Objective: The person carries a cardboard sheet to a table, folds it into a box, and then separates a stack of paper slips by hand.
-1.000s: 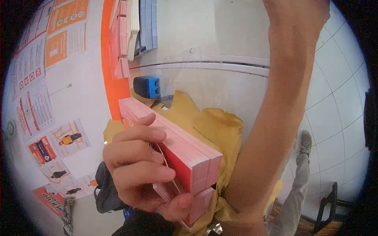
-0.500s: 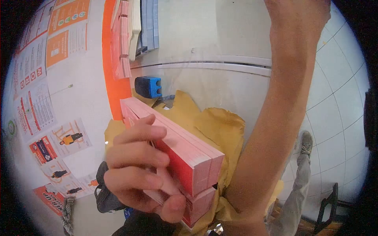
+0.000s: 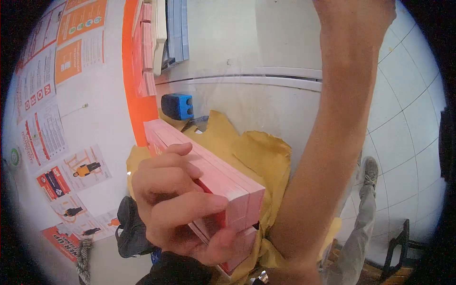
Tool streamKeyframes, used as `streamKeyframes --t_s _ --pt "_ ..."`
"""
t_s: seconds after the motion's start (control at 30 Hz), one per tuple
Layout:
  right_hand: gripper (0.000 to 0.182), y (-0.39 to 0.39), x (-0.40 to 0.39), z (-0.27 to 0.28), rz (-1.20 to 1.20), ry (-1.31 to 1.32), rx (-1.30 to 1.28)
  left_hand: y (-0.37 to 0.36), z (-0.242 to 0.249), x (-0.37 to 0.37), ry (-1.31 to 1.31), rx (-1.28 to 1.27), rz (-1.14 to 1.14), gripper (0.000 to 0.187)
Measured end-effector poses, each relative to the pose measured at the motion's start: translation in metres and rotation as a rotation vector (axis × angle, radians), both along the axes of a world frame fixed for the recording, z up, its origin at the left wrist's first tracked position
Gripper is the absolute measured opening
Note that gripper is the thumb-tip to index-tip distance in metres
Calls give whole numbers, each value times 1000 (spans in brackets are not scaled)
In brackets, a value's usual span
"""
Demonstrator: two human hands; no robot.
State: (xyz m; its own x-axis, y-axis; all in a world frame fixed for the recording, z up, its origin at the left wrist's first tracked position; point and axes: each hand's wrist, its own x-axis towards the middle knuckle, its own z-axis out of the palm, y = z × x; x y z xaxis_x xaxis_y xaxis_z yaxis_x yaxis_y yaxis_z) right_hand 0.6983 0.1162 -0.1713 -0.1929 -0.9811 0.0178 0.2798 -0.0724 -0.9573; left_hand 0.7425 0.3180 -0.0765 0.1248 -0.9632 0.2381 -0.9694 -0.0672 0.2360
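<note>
My left hand (image 3: 185, 204) is curled round the near part of a long stack of pink-edged booklets (image 3: 213, 171) with red covers. Its fingers press against the cover and the near end. Below this stack, a second pink-edged stack (image 3: 244, 247) shows partly behind the hand. Both rest on torn brown paper (image 3: 266, 156). My right forearm reaches up the right side, and only the back part of my right hand (image 3: 356, 14) shows at the top edge; its fingers are out of frame.
A blue and black block (image 3: 177, 106) sits beyond the paper. More pink stacks (image 3: 147, 42) and blue stacks (image 3: 177, 33) line the orange edge (image 3: 135, 109). A black bag (image 3: 130, 228) lies lower left. A person's leg (image 3: 358, 228) and a black metal frame (image 3: 396, 242) are at lower right.
My left hand has shifted slightly right, and its fingers now bend over the near end of the upper stack. My right arm has moved slightly left in view.
</note>
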Motion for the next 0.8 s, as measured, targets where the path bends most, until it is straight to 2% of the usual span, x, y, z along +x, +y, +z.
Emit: streamKeyframes --t_s 0.2,0.4,0.6,0.67,0.73,0.8 --pt "27 0 0 -1 -1 -2 0 -2 -9 -5 70 -187 107 34" --pt "27 1 0 0 3 -10 -1 1 -3 -2 82 -131 85 34" --pt "27 1 0 -1 2 -13 0 -6 -14 -5 66 -259 94 33" --pt "27 1 0 -1 3 -13 2 -1 -2 -2 42 -93 40 40" --pt "27 1 0 -2 3 -16 2 -1 -3 -2 40 -105 46 40" --pt "27 1 0 -2 2 -16 2 -7 -17 -7 63 -295 113 32"
